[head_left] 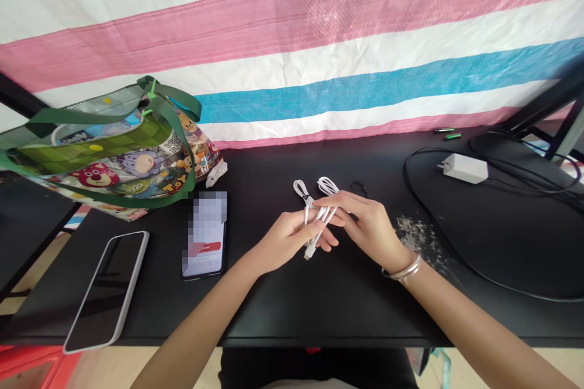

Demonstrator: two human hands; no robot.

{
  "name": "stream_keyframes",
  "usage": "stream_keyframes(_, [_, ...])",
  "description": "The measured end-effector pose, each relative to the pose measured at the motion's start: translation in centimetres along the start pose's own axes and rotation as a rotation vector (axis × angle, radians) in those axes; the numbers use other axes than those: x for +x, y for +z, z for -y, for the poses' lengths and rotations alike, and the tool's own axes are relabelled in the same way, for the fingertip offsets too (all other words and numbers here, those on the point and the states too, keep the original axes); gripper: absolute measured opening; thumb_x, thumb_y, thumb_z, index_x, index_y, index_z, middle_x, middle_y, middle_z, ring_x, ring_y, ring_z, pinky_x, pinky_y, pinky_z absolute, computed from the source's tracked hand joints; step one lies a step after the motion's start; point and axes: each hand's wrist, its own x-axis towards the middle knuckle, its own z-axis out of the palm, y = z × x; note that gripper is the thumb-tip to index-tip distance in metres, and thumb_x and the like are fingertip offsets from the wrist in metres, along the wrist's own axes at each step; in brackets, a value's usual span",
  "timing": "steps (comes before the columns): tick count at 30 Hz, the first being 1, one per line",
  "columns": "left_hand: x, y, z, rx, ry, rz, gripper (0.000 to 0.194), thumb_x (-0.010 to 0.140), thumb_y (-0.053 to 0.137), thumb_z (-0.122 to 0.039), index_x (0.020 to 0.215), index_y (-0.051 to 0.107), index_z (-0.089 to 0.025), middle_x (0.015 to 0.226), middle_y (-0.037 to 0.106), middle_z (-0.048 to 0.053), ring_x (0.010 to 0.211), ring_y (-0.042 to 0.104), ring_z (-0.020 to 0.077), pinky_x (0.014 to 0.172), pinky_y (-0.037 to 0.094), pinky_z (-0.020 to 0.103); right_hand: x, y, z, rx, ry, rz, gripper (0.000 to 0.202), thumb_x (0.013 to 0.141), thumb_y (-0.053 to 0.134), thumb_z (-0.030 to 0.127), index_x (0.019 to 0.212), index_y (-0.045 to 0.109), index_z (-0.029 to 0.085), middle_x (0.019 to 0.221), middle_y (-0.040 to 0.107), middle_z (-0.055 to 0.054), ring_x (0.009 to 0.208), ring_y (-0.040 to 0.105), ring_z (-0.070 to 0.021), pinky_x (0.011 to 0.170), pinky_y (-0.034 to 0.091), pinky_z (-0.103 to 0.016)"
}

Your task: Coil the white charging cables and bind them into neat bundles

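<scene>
2 hands [292, 234] [371, 225] on wht cable [325, 214]; bag [137, 161]: "TOY".

Black flat surface [314, 313]: open at near and far middle. Left hand [292, 231], right hand [367, 222], white bundled cable [325, 214] block centre; green-handled plastic bag [137, 164] blocks left; black cable [538, 298], white boxy charger [465, 168] right.

The charging cable [325, 213] is white, the tabletop [283, 304] black, the tarpaulin [319, 97] striped pink, white and blue, the cartoon-printed tote bag [141, 164] green-trimmed.
</scene>
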Motion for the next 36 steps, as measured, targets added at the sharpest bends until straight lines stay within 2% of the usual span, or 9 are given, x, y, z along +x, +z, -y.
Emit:
stream_keyframes(3, [0.11, -0.03, 0.04, 0.004, 0.018, -0.036, 0.052, 0.085, 0.052, -0.055, 0.111, 0.065, -0.012, 0.092, 0.072, 0.013, 0.08, 0.068, 0.0201, 0.075, 0.051, 0.03, 0.13, -0.05, 0.08, 0.026, 0.024, -0.05, 0.022, 0.092, 0.047, 0.019, 0.088, 0.068, 0.023, 0.083, 0.073, -0.004, 0.075, 0.069, -0.0175, 0.067, 0.056, -0.028])
stream_keyframes(7, [0.16, -0.43, -0.03, 0.004, 0.053, -0.097, 0.056, 0.084, 0.052, -0.058, 0.115, 0.063, -0.013, 0.094, 0.073, 0.013, 0.083, 0.068, 0.0218, 0.074, 0.051, 0.03, 0.33, -0.3, 0.07, 0.124, 0.136, -0.13, 0.022, 0.092, 0.05, 0.033, 0.08, 0.065, 0.022, 0.077, 0.071, -0.004, 0.071, 0.068, -0.0168, 0.066, 0.055, -0.028])
stream_keyframes(11, [0.13, -0.9, -0.21, 0.03, 0.094, -0.121, 0.051, 0.088, 0.047, -0.055, 0.116, 0.063, -0.015, 0.092, 0.073, 0.01, 0.081, 0.069, 0.0198, 0.075, 0.048, 0.029, 0.49, -0.52, 0.08, 0.355, 0.252, -0.166, 0.028, 0.09, 0.052, 0.047, 0.081, 0.06, 0.022, 0.075, 0.068, -0.003, 0.069, 0.067, -0.016, 0.066, 0.055, -0.029])
stream_keyframes(17, [0.18, -0.89, -0.21, 0.039, 0.122, -0.129, 0.05, 0.088, 0.047, -0.055, 0.114, 0.063, -0.015, 0.092, 0.073, 0.01, 0.08, 0.068, 0.0196, 0.076, 0.048, 0.03, 0.67, -0.79, 0.02, 0.661, 0.411, -0.163, 0.033, 0.08, 0.06, 0.057, 0.082, 0.054, 0.024, 0.067, 0.059, 0.002, 0.06, 0.063, -0.0146, 0.062, 0.056, -0.031])
stream_keyframes(21, [0.2, -0.73, -0.14, 0.043, 0.108, -0.127, 0.046, 0.086, 0.053, -0.051, 0.111, 0.065, -0.015, 0.092, 0.072, 0.01, 0.081, 0.067, 0.0191, 0.081, 0.05, 0.032, 0.71, -0.78, -0.02, 0.706, 0.448, -0.121, 0.034, 0.075, 0.066, 0.056, 0.078, 0.057, 0.023, 0.063, 0.056, 0.004, 0.053, 0.057, -0.0113, 0.053, 0.052, -0.026])
stream_keyframes(26, [0.31, -0.56, -0.14, 0.028, 0.118, -0.093, 0.041, 0.085, 0.056, -0.049, 0.105, 0.067, -0.014, 0.095, 0.07, 0.009, 0.084, 0.067, 0.0201, 0.078, 0.052, 0.033, 0.72, -0.5, 0.24, 0.626, 0.424, -0.008, 0.032, 0.078, 0.064, 0.052, 0.079, 0.059, 0.021, 0.061, 0.053, 0.004, 0.044, 0.047, -0.0079, 0.037, 0.04, -0.02])
stream_keyframes(32, [0.29, -0.38, -0.26, 0.064, 0.121, -0.095, 0.041, 0.085, 0.055, -0.05, 0.097, 0.068, -0.013, 0.087, 0.07, 0.008, 0.075, 0.065, 0.0168, 0.076, 0.053, 0.031, 0.73, -0.37, 0.35, 0.576, 0.364, 0.062, 0.018, 0.082, 0.063, 0.038, 0.084, 0.062, 0.02, 0.062, 0.056, 0.004, 0.039, 0.042, -0.0047, 0.034, 0.035, -0.018])
stream_keyframes(36, [0.21, -0.39, -0.13, 0.088, 0.101, -0.076, 0.039, 0.087, 0.054, -0.048, 0.097, 0.067, -0.013, 0.084, 0.07, 0.008, 0.075, 0.065, 0.0172, 0.078, 0.053, 0.032, 0.66, -0.41, 0.27, 0.573, 0.333, 0.105, 0.014, 0.084, 0.06, 0.031, 0.092, 0.065, 0.021, 0.078, 0.065, 0.0, 0.041, 0.046, -0.0044, 0.034, 0.037, -0.018])
